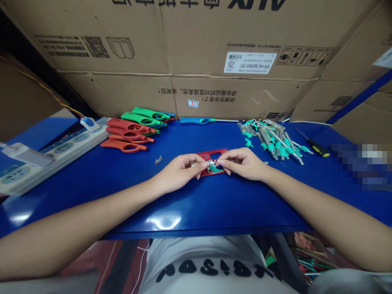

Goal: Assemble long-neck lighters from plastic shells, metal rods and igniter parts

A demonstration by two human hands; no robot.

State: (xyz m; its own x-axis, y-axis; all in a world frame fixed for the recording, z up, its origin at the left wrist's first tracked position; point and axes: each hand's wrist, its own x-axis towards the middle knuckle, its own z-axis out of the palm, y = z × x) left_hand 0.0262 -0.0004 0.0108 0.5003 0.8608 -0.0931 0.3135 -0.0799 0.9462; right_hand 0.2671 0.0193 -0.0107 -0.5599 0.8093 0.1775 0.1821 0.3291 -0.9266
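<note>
A red lighter casing (204, 155) lies on the blue table beneath both hands. With thumb and fingers closed, my left hand (179, 173) grips a small silver inner part (210, 164) over the casing. My right hand (246, 164) pinches a thin white wire at the casing's right side. A teal plastic piece (218, 168) shows between the hands, with white wire looping below it. The fingers cover much of the casing and the ends of the inner part.
Red and green lighter casings (130, 126) are piled at left beside a power strip (70, 143). Small screws (159, 159) lie left of my hands. A blue lighter (196, 121) rests at the back. Metal lighter inner parts (275, 141) and a screwdriver (317, 148) are at right. Cardboard (196, 53) stands behind.
</note>
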